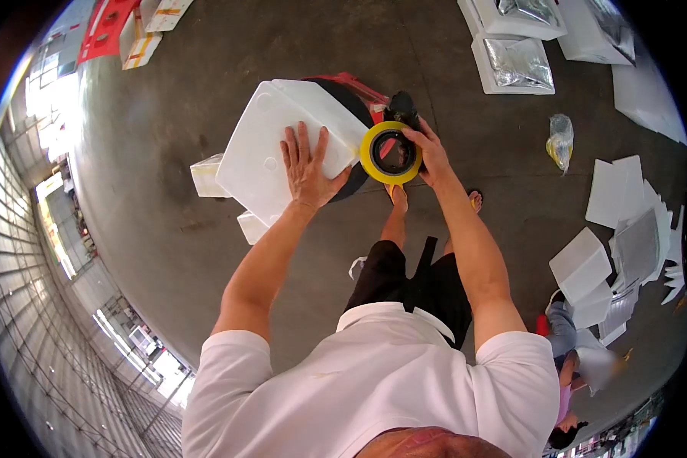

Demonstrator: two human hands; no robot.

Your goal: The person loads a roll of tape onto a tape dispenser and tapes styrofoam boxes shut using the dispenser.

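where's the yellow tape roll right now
In the head view, the yellow tape roll is just right of centre, held in the right hand against the edge of the white foam box that the left hand presses down.

**What the view hides**

The left hand [307, 169] covers part of the white foam box [271, 149] lid. Behind that box, a red object [356, 88] shows only a corner. The tape roll [390, 153] hides the box's right edge. Right of the box, a co-worker [569, 366] is cut off by the dark rim.
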